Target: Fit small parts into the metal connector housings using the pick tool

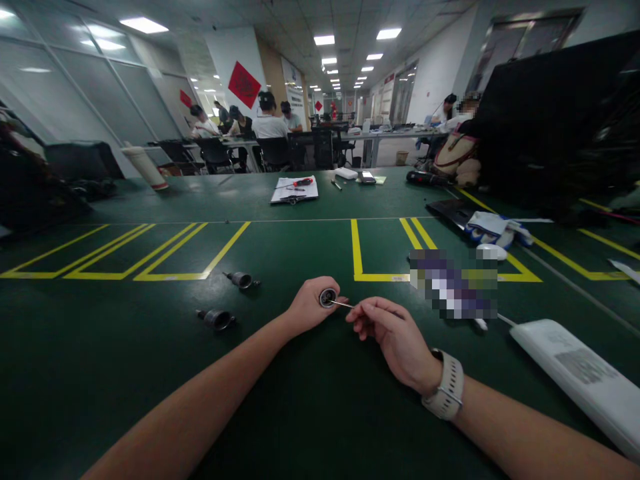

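Note:
My left hand (311,307) is wrapped round a cup-shaped metal part (327,297), whose round open end faces me. From that opening a thin metal rod (342,304) runs across to my right hand (387,333), where thumb and fingers are closed on its other end. Whether the rod touches the inside of the part is too small to tell. On the table to the left lie two similar dark metal parts, one farther away (242,280) and one nearer (218,320); each has a narrow tip at one end and a wider cup at the other.
Yellow tape marks the green table (280,393). At the back lie a clipboard (295,190) with a red-handled screwdriver (303,182) and a phone (367,178). Gloves (493,227) and a white power bank-like box (575,373) are at right; a tall cup (146,167) stands left. People sit beyond.

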Available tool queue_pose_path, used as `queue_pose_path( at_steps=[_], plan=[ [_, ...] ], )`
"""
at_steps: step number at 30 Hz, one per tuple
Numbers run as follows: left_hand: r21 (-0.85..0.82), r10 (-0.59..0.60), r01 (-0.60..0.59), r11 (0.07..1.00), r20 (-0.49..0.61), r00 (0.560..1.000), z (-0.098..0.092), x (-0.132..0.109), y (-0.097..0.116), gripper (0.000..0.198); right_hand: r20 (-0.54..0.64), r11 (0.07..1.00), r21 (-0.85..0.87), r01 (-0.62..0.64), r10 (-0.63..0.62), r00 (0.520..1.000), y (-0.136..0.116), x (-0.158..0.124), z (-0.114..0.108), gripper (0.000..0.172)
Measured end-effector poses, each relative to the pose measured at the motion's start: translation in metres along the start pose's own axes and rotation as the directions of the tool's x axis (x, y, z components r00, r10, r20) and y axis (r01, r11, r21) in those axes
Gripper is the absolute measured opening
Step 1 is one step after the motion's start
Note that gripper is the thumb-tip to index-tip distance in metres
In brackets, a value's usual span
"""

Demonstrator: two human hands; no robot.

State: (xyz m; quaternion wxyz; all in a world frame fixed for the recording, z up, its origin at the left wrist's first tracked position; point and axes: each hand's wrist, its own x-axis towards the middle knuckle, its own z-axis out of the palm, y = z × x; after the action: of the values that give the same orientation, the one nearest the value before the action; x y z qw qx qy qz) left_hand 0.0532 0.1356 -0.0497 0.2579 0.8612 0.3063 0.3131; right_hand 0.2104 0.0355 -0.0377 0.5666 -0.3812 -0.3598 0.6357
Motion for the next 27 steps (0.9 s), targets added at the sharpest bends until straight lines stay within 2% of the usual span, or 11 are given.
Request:
queue_pose_path(
  at_steps=[13,22,27],
  plan=[
    [0.067,0.021,-0.023,0.997,0.031,0.999,0.0,-0.0001,-0.0025,0.022,-0.024,0.998,0.052,-0.021,0.022,0.999,-0.0009,0.0033,-0.0032,0.017],
    [0.116,0.021,-0.022,0.993,0.011,1.0,-0.0003,0.0003,-0.0029,0.018,-0.078,0.995,-0.053,0.09,-0.094,0.993,-0.0023,0.0031,-0.0056,0.019],
    [0.169,0.042,-0.051,0.984,0.058,0.997,0.0005,-0.0004,-0.0045,0.014,-0.009,0.967,-0.209,0.146,-0.151,0.988,-0.0003,0.002,-0.0088,0.019]
  ],
)
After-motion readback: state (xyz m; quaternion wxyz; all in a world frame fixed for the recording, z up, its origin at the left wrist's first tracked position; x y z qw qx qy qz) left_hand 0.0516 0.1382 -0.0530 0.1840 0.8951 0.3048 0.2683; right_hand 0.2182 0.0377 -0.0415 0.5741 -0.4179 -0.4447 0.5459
